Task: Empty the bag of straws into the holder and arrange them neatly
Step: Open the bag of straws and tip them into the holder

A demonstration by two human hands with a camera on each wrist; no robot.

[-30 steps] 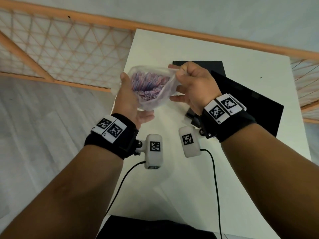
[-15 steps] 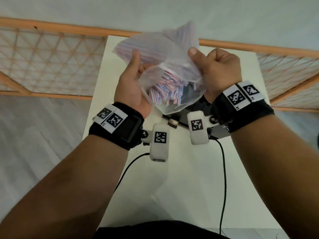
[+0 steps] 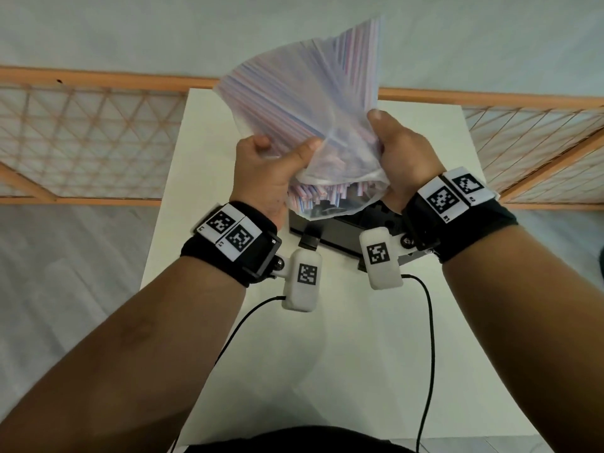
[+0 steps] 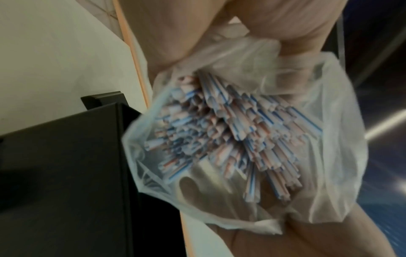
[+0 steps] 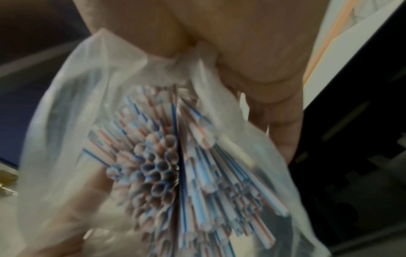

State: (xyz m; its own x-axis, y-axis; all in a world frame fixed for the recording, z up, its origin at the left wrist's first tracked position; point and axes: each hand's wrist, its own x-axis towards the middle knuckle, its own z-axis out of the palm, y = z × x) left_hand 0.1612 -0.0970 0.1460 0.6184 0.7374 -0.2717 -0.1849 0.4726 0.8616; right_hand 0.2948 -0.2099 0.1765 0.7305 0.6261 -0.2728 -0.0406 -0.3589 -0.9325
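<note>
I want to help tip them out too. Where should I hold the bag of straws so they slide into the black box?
Probably near its open mouth, one hand on each side, as the left hand and right hand hold the bag now. Its mouth points down over the black holder, so side grips keep it open for the straws.

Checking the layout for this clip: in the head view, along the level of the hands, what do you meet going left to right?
Wooden lattice railing → left hand → bag of straws → right hand → lattice railing again on the right.
</note>
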